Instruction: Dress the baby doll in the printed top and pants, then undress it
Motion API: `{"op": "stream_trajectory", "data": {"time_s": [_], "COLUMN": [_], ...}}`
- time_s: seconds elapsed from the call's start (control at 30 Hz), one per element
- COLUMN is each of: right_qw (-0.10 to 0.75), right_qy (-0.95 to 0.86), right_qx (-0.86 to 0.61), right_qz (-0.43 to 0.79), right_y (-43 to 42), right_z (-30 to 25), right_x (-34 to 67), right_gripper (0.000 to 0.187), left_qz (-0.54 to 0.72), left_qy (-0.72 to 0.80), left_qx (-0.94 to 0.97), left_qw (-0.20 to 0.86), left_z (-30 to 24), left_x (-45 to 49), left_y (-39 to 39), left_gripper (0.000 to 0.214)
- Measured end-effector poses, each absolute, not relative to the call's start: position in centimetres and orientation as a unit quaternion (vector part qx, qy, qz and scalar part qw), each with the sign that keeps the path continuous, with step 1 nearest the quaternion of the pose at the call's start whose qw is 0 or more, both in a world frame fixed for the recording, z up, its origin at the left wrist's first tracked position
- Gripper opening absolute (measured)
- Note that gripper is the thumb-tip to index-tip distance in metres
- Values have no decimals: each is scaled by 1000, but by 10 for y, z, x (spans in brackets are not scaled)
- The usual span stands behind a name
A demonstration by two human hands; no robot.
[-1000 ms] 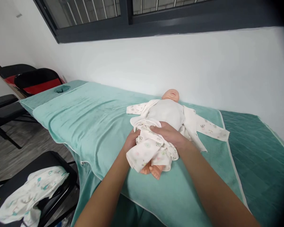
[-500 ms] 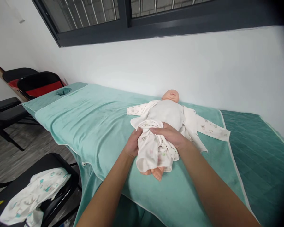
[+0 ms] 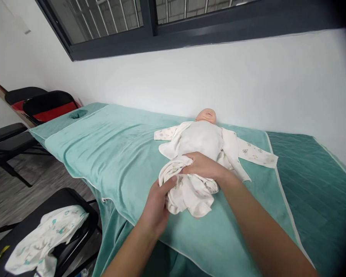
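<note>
A baby doll (image 3: 202, 135) lies on its back on the bed, with its head toward the wall and its feet toward me. Its long-sleeved printed shirt (image 3: 230, 144) is spread open at the sides. White baby pants (image 3: 187, 194) with a small print are bunched over the doll's legs, and the feet are almost wholly covered. My left hand (image 3: 159, 206) is closed on the left side of the pants, thumb on top. The fingers of my right hand (image 3: 203, 167) grip the bunched upper part of the pants, close to the doll's belly.
The bed (image 3: 103, 142) has a light green cover and stands along a white wall under a barred window. On a black chair (image 3: 75, 246) at the lower left lies a printed white cloth (image 3: 47, 238). More black chairs (image 3: 50, 104) stand at the far left.
My left hand has moved down and slightly left, with its thumb now over the cloth. The pants are more bunched, and the doll's feet, visible before, are now mostly hidden.
</note>
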State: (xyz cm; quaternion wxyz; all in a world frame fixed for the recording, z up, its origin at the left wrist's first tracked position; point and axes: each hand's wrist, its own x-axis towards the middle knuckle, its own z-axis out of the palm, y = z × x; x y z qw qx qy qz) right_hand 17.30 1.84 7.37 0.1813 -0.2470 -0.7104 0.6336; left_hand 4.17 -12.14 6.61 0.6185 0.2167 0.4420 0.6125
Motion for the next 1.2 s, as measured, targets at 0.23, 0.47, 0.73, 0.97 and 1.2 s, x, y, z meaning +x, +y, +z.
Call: {"op": "stream_trajectory", "data": {"time_s": [0.23, 0.47, 0.73, 0.97, 1.2], "right_qw": [79, 79, 78, 128, 185], "right_qy": [-828, -855, -868, -859, -825], "right_qx": [-252, -257, -317, -389, -349], "right_qz": [494, 443, 374, 305, 404], "right_y": [14, 10, -1, -13, -11], "right_z": [77, 70, 70, 65, 62], "right_x": [176, 177, 178, 176, 186], "right_gripper": [19, 46, 40, 46, 43], "left_qz": [650, 653, 518, 526, 571], "left_qy": [477, 543, 656, 574, 578], "left_qx": [96, 92, 329, 386, 449], "left_qw": [584, 519, 440, 495, 372], "left_z": [66, 19, 4, 10, 6], "left_x": [69, 61, 20, 10, 8], "left_y": [-172, -183, -159, -141, -117], "left_gripper": [60, 52, 32, 49, 29]}}
